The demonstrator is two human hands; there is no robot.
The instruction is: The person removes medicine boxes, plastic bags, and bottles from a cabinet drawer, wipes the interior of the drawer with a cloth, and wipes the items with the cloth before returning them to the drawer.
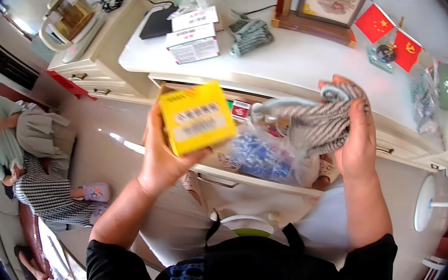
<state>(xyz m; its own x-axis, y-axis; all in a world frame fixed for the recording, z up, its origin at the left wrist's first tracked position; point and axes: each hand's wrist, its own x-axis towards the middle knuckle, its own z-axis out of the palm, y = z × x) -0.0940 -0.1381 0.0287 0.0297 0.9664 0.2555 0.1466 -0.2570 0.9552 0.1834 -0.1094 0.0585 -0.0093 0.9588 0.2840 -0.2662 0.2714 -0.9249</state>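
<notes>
My left hand (160,152) grips a yellow box (198,117) with printed characters, held above the left part of an open drawer (263,183). In my right hand (358,136) is a striped grey cloth (320,120), crumpled, with a pale blue edge; my fingers and thumb close around its right end. Below and between my hands, the drawer holds a clear plastic bag (264,154) with blue and white contents. Behind the bag lies a small red and white box (240,110), beside little bottles partly hidden by the cloth.
On the white cabinet top (311,56) stand white boxes (194,40), a black flat device (158,22), a grey-green cloth (250,36), a picture frame (331,3) and small red flags (390,34). A glass kettle (69,14) is at left. Another person (39,163) sits at far left.
</notes>
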